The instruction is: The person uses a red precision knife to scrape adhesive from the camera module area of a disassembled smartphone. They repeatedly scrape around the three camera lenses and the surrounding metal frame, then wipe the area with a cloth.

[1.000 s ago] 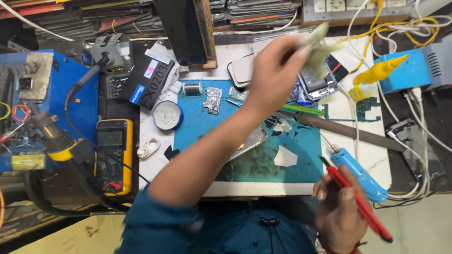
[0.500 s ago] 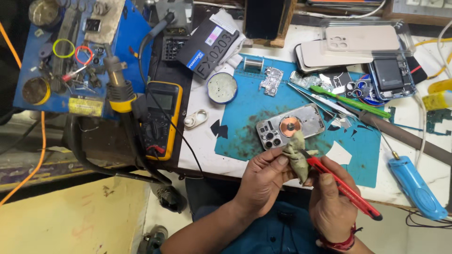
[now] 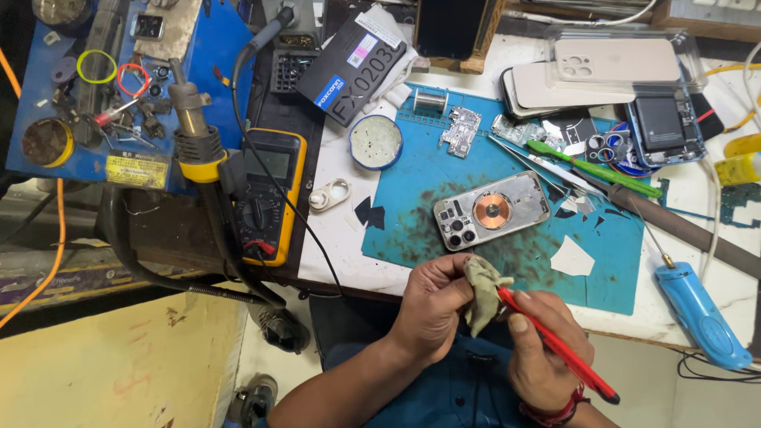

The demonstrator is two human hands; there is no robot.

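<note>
**Cloth meets red tool at the repair bench**

While the left hand (image 3: 432, 305) closes its fingers (image 3: 448, 273) around a grey-green cloth (image 3: 480, 289), the right hand (image 3: 543, 349) grips a red tool (image 3: 555, 345), fingers wrapped about its shaft and thumb pressed on top. The tool's tip is touching the cloth, tucked into its folds right between the two sets of fingers, at the near edge of the tabletop (image 3: 337, 238) and above the person's blue shirt (image 3: 444, 388). The tool's far end slants away past the right wrist, which wears a red band (image 3: 555, 412).

Just beyond the fingers, on a blue mat (image 3: 412, 190), lies an opened phone (image 3: 491, 210), back removed, with a copper coil ring showing at its middle and the camera cluster at the end nearer the left hand. Dark residue speckles the mat between the phone and the fingers. A white scrap (image 3: 572, 257) lies on the mat just beyond the right hand. Farther out from the fingers sit a small circuit board (image 3: 460, 131), a round tin (image 3: 376, 143), tweezers (image 3: 539, 162) and a green-handled tool (image 3: 594, 168). Off to the right of the right hand, a blue handle (image 3: 701, 317) rests near the tabletop's edge. Well to the left of the left hand stand a yellow multimeter (image 3: 265, 194) and a hot-air nozzle (image 3: 190, 127).
</note>
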